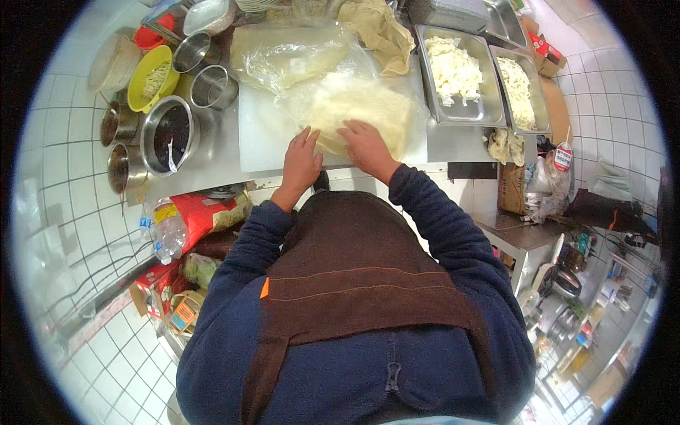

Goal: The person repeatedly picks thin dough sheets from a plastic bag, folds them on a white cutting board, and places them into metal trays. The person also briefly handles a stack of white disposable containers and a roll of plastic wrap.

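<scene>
A stack of pale yellow, thin, floppy sheets (375, 110) lies on a white cutting board (258, 152), partly wrapped in clear plastic. Their exact kind I cannot tell. At the left part of the stack's near edge is my left hand (303, 161), its fingers stretched forward and touching the plastic or the sheets. My right hand (368, 147) rests on the near edge, its fingers spread and slightly bent on top. Behind the stack lies a clear plastic bag (290, 53) holding more pale sheets. A crumpled tan cloth-like sheet (379, 32) lies beyond it.
To the right stand two steel trays (494, 110) of white cut strips. On the left are a steel bowl (191, 131) of dark liquid, a yellow colander (145, 81) and several steel pots (214, 87). Bottles and a red bag (205, 219) sit below the counter edge.
</scene>
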{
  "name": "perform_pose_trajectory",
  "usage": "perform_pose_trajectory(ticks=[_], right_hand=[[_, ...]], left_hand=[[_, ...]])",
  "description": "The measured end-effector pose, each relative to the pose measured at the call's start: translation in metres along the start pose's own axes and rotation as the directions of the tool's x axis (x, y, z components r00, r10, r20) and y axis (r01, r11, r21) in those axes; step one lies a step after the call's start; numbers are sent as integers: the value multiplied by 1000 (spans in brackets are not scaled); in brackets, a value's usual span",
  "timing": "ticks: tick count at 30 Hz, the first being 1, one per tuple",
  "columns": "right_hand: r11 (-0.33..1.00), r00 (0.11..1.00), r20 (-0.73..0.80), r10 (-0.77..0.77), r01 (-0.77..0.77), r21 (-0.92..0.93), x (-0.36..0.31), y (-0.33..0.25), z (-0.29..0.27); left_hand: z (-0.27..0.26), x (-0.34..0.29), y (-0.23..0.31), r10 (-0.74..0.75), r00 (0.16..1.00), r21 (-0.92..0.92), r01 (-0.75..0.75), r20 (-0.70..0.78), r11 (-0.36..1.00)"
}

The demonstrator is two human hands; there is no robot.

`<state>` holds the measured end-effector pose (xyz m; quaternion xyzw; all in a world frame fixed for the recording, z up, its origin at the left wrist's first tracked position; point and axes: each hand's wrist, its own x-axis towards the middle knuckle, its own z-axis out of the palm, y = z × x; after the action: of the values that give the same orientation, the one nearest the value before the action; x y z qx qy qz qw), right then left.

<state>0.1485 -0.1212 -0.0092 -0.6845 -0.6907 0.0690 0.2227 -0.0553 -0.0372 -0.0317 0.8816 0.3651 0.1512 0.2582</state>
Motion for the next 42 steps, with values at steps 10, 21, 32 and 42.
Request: perform_pose_trajectory(ticks=[10,21,32,42], right_hand=[[967,963,221,154,-101,-235,40,25,7],[984,974,212,76,-40,-172,67,94,12],[877,826,442,349,-454,156,100,125,-5],[707,843,428,326,-518,482,117,111,-4]], left_hand=[[2,45,-49,-328,910,-86,358,253,930],[34,88,-45,-482,777,-548,629,405,552],[32,102,-32,-278,775,-817,572,568,-74],[-45,119,-26,-224,793,-819,570,567,-57]])
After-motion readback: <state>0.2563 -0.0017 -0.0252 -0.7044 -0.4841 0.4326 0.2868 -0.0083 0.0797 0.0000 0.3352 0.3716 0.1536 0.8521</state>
